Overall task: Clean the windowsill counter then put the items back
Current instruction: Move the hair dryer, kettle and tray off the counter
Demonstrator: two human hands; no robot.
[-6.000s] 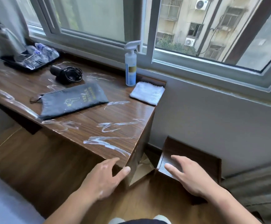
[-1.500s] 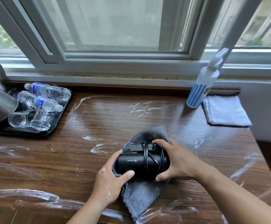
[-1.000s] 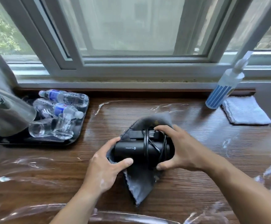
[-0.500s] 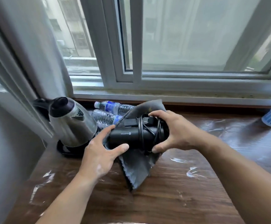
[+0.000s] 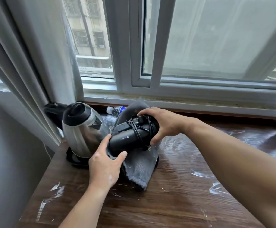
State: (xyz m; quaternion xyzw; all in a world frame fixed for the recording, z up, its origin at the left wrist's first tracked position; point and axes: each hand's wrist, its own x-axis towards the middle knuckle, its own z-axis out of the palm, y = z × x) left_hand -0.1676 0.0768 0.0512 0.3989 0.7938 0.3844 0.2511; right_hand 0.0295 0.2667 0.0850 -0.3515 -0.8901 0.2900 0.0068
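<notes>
Our right fingers (image 5: 144, 112) curl around the hair dryer (image 5: 127, 141), and our left fingers (image 5: 104, 143) pinch its front, with the grey pouch (image 5: 140, 170) under it, beside the kettle (image 5: 83, 132). White smears (image 5: 199, 174) cover the counter (image 5: 175, 208), so we judge the wiping is not done.

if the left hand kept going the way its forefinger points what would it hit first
The black hair dryer: the left hand holds its end between forefinger and thumb. Just left of that line stands the kettle; depth there is unclear.
</notes>
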